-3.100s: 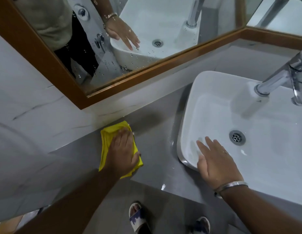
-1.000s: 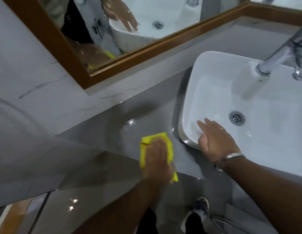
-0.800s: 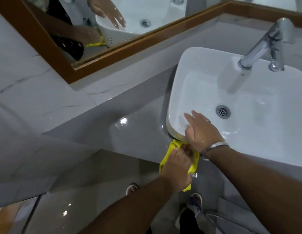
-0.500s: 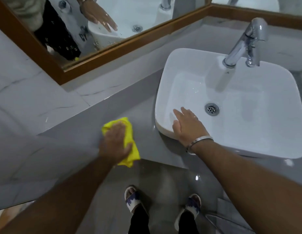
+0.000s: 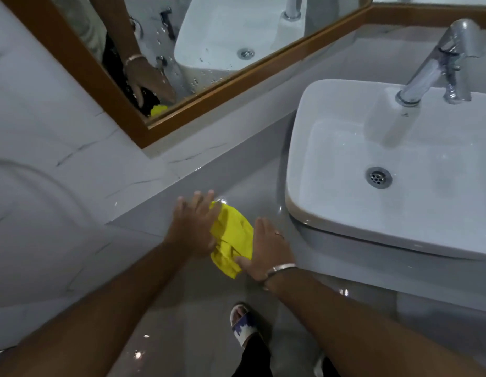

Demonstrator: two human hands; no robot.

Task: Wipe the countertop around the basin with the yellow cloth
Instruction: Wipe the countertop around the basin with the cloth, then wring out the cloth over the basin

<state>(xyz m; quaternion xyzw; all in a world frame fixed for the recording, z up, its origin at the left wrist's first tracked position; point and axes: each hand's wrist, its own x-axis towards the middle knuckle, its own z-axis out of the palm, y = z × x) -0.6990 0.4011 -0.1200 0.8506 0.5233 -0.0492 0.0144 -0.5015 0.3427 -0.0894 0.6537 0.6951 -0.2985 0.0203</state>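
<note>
The yellow cloth (image 5: pixel 231 238) is lying crumpled on the grey counter (image 5: pixel 252 186), just left of the white basin (image 5: pixel 331 221), its long axis running from the far left toward the near right. The left hand (image 5: pixel 194 227) is pressing flat on its left edge, fingers spread wide. The right hand (image 5: pixel 266 250) is lying open on its right side, its thumb touching the cloth's near corner.
</note>
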